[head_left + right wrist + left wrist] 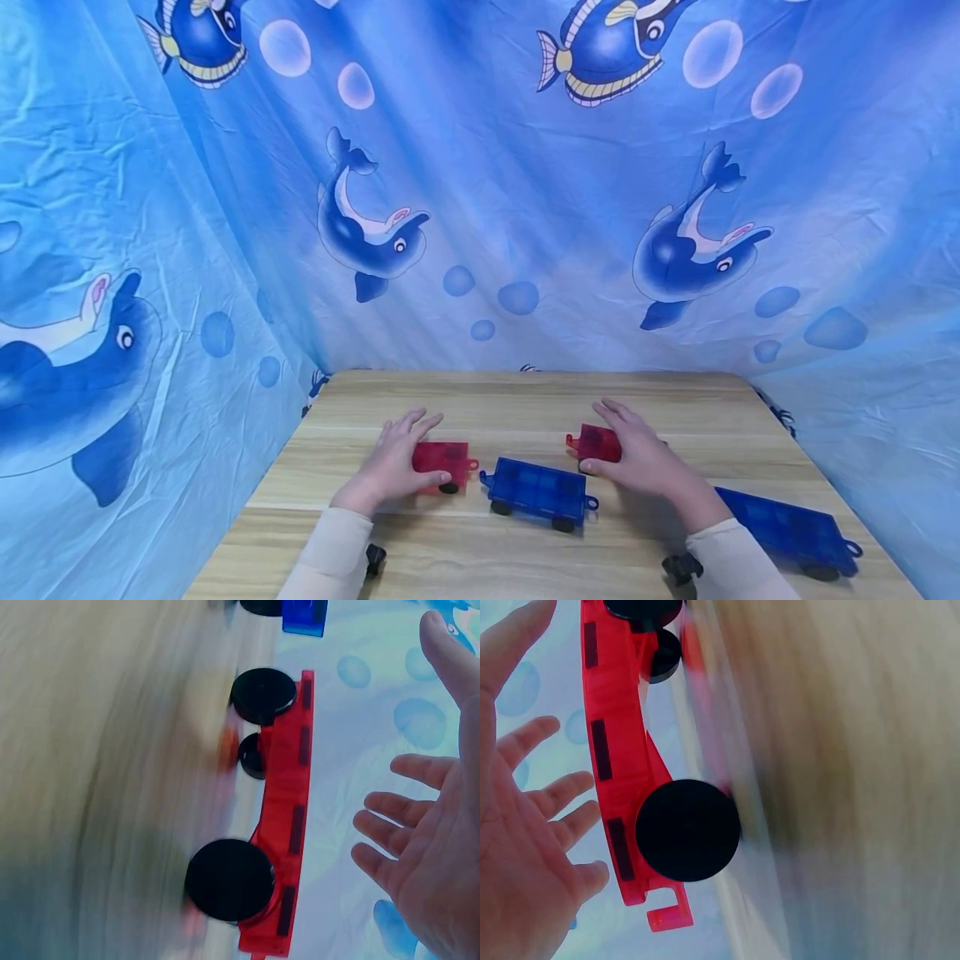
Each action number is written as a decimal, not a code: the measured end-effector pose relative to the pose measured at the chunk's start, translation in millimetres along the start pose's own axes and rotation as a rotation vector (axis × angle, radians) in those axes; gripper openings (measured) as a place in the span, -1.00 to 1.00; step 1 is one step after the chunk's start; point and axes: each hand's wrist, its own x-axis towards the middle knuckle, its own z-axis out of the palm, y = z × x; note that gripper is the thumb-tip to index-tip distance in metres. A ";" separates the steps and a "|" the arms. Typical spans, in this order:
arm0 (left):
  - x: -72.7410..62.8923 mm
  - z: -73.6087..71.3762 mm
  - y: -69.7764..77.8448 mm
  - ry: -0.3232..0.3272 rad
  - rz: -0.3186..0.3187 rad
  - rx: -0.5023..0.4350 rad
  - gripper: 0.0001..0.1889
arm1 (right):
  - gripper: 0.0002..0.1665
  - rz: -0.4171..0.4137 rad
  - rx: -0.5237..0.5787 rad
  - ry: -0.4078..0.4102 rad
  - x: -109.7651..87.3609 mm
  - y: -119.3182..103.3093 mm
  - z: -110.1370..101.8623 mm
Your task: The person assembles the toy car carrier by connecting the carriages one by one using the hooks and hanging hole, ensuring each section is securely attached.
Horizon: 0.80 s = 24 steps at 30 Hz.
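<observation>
Over the left part of the wooden table, my left hand reaches around a translucent red toy train car with black wheels, fingers spread. In the left wrist view those fingers are loose beside the car's side, and a hook sticks out from one end. My right hand hovers by a second red toy train car, partly covering it. Its relaxed fingers stand apart from the car in the right wrist view. Between the hands, nearer me, sits a blue toy train car with a hook and a ring.
A longer blue toy train car lies at the right of the wooden table, partly behind my right forearm. A blue sea-print cloth hangs behind the table and along both sides.
</observation>
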 end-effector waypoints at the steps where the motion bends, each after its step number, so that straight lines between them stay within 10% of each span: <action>1: -0.4 0.6 0.7 -0.002 -0.001 -0.005 0.07 | 0.24 -0.002 0.001 -0.009 1.0 -1.8 1.0; 24: -7.4 8.8 2.3 -0.055 -0.003 -0.057 -0.01 | 0.16 -0.081 0.086 -0.269 10.4 -55.3 33.5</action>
